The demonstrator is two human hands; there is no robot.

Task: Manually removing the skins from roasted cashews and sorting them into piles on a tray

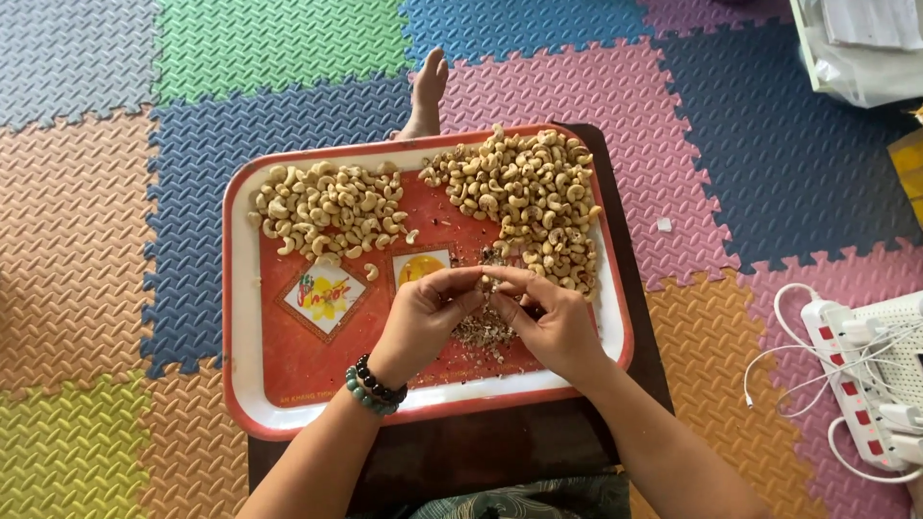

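Forearms enter from the bottom edge; I note a beaded bracelet (376,386) in dark and green beads on the left wrist. Both hands meet over a red tray (288,384) with a white rim, set on a dark low table (461,457). Left hand (420,322) and right hand (558,322) have fingertips pinched together on a single cashew (488,283); I cannot tell which hand bears it more. Directly beneath lies a small heap of brown skin flakes (484,332). Pale, smooth peeled cashews (327,210) sit at the tray's far left; a larger, mottled pile of cashews (534,197) fills the far right, well apart. Around the table: embossed foam floor mats (96,240) in many colours, a bare foot (426,91) beyond, a white power strip (856,380) at right.
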